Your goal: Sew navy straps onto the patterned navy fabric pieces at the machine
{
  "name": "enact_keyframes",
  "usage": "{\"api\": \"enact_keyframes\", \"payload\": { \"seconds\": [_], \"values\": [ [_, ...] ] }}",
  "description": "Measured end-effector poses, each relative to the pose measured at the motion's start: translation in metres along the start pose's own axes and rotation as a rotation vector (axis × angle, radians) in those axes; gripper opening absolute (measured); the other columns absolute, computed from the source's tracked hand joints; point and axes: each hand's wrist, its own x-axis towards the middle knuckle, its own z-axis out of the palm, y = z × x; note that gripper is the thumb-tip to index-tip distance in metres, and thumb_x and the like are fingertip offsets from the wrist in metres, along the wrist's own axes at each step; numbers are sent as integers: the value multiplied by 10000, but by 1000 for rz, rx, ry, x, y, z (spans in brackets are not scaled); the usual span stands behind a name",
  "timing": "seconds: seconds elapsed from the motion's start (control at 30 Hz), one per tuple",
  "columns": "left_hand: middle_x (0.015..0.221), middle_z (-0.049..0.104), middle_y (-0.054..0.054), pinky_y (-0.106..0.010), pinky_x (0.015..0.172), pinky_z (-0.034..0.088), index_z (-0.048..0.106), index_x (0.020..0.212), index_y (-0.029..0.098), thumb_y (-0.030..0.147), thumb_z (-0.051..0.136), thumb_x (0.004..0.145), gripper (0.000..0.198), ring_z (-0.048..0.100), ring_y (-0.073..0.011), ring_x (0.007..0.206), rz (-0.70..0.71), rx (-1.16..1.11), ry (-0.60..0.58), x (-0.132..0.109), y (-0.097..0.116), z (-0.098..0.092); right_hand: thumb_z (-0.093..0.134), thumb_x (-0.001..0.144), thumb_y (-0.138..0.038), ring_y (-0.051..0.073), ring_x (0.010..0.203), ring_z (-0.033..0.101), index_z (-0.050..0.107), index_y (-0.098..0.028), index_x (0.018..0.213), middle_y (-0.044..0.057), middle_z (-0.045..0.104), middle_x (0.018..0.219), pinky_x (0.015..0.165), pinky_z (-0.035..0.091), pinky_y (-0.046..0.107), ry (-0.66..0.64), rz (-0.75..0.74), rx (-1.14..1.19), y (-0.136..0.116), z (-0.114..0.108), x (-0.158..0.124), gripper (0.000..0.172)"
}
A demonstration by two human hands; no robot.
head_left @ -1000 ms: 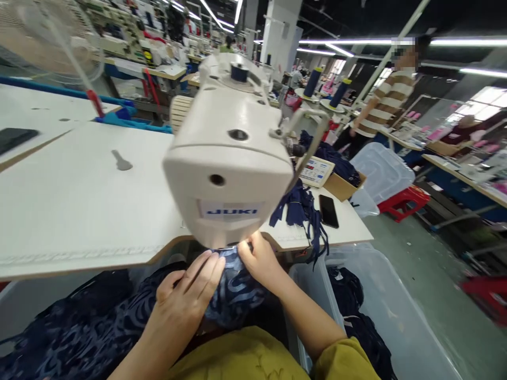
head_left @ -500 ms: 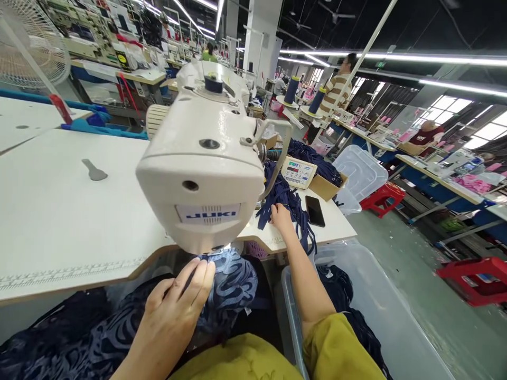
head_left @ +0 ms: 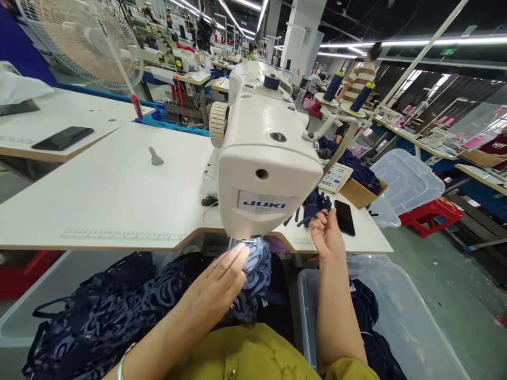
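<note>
A white JUKI sewing machine (head_left: 265,158) stands on the white table (head_left: 103,195) in front of me. My left hand (head_left: 222,279) lies flat, fingers stretched, on navy patterned fabric (head_left: 253,264) under the machine's head. My right hand (head_left: 327,235) is raised near the table's edge, fingers curled in a pinch on a thin navy strip (head_left: 315,208) from a small pile beside the machine. More of the navy fabric (head_left: 106,311) spreads over my lap to the left.
A black phone (head_left: 344,217) and a control panel (head_left: 335,177) lie right of the machine. A clear plastic bin (head_left: 400,316) with dark cloth stands at my right. A fan (head_left: 87,37) is at the back left; a person in a striped shirt (head_left: 358,79) stands far off.
My right hand went from the fabric under the machine out to the pile of navy strips, then drew back with a strip pinched. The left hand stayed on the fabric.
</note>
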Motion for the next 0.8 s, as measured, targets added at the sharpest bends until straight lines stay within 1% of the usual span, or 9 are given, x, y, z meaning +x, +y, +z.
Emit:
{"api": "enact_keyframes", "payload": {
  "seconds": [0.07, 0.17, 0.23, 0.3, 0.37, 0.43, 0.53, 0.7, 0.8],
  "values": [
    [1331, 535, -125, -331, 1063, 396, 596, 974, 124, 18, 321, 860, 316, 399, -199, 1325, 29, -55, -47, -5, -1, -3, 669, 828, -329, 14, 406, 329, 494, -204, 834, -108, 319, 561, 405, 353, 82, -165, 175, 269, -3, 14, -29, 215],
    [1397, 475, -134, -362, 1039, 418, 552, 1158, 135, 136, 376, 899, 313, 396, -219, 1326, -22, -82, -148, -9, 1, -10, 665, 838, -308, 0, 353, 257, 529, -198, 899, -115, 362, 547, 330, 270, 75, -309, 372, 273, 7, 38, -61, 185],
    [1399, 462, -169, -388, 1001, 443, 464, 1297, 122, 400, 499, 885, 499, 429, -270, 1295, -44, -97, -209, -7, 3, -14, 604, 872, -415, 17, 346, 327, 534, -205, 919, -91, 463, 552, 330, 304, 104, -377, 368, 174, 18, 51, -70, 225],
    [1308, 537, -189, -389, 954, 468, 431, 1330, 88, 594, 550, 805, 739, 512, -291, 1195, -76, -68, -181, 0, 4, -16, 532, 894, -501, 55, 376, 429, 525, -213, 901, -60, 533, 559, 361, 365, 146, -410, 296, 100, 30, 60, -71, 288],
    [1148, 632, -151, -365, 897, 491, 510, 1247, 92, 509, 534, 857, 571, 583, -257, 1055, -131, -19, -109, 8, 5, -15, 496, 902, -534, 75, 403, 466, 517, -214, 882, -52, 546, 549, 398, 396, 170, -379, 214, 61, 39, 65, -66, 321],
    [1036, 670, -91, -327, 858, 506, 587, 1123, 130, 267, 447, 935, 272, 609, -206, 970, -136, -35, -87, 13, 5, -14, 494, 898, -547, 72, 411, 447, 516, -208, 858, -57, 529, 536, 428, 402, 178, -323, 149, 36, 46, 69, -60, 342],
    [1064, 675, -68, -288, 892, 513, 608, 1078, 143, 73, 334, 916, 326, 612, -168, 1021, -74, -146, -68, 11, 4, -12, 487, 884, -586, 73, 434, 415, 503, -209, 823, -66, 491, 532, 466, 408, 194, -276, 65, 14, 53, 71, -52, 382],
    [1171, 651, -72, -251, 1013, 459, 560, 1167, 143, 91, 432, 902, 298, 593, -134, 1115, -176, -293, 17, -7, -1, -5, 415, 894, -617, 95, 471, 428, 476, -223, 804, -57, 475, 560, 486, 388, 221, -258, -12, -110, 63, 72, -50, 409],
    [1228, 629, -81, -269, 1034, 444, 550, 1210, 141, 71, 427, 897, 344, 561, -145, 1173, -128, -267, 9, -11, -2, -3, 393, 908, -587, 103, 487, 431, 482, -225, 808, -51, 466, 584, 506, 401, 234, -253, 1, -186, 66, 71, -55, 385]
  ]
}}
